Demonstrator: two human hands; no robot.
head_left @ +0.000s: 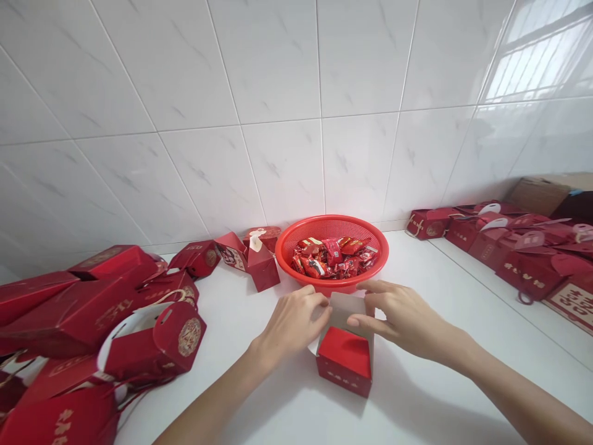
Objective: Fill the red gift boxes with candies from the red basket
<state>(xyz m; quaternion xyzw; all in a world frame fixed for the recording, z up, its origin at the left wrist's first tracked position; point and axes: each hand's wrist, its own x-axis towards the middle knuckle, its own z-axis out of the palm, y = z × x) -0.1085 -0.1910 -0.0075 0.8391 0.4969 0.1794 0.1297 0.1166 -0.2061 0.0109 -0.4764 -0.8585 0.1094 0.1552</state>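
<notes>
The left hand (pixel 295 318) and right hand (pixel 403 315) are bare, with slender fingers (pixel 377 287) and softly rounded knuckles (pixel 303 293). The wrists (pixel 456 343) are bare too and slim, running smoothly into the left forearm (pixel 220 392) and right forearm (pixel 514 390), both uncovered as far as they show. The right thumb (pixel 365 322) has a blunt, rounded tip; finer surface detail is too soft to tell.

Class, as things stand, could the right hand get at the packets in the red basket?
Probably yes. The right hand is at the box, just in front of the basket, whose open top leaves the packets uncovered. Only the basket's rim seems to need clearing.
</notes>
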